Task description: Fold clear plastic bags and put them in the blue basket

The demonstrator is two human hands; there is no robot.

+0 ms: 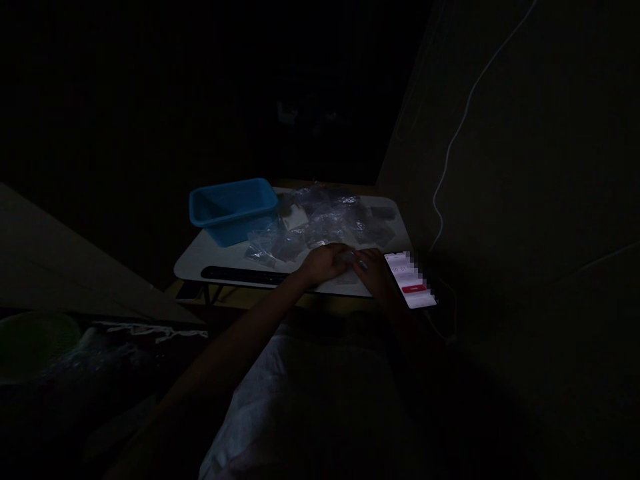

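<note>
A small clear plastic piece [349,256] sits between the two hands, just above the near edge of the white table [193,264], which is taken here as the middle of the clock. The left hand [326,263] comes in from 8 o'clock, its fingers bent in a narrow grip on the piece; the right hand [371,265] comes in from about 4 o'clock, its curled fingers close against the other side, though how tightly they press cannot be told. The glints on the piece run roughly from 10 to 4 o'clock, which suggests its long axis, but the dimness hides its outline and which end is the front. From 11 to 1 o'clock, crumpled clear plastic bags [327,223] spread over the tabletop, with a whitish item [295,217] among them; whether it is inside a bag or under one cannot be told. At 10 o'clock the blue basin [235,213] stands upright, open side up, its long side running roughly left to right; its inside is shadowed, so its contents cannot be told. A dark flat item [383,213] lies at 1 o'clock. Just beside the right hand, at about 3 o'clock, is a phone [413,280] with its screen lit. Farther off, a pale cable [449,143] hangs down at 2 o'clock.
</note>
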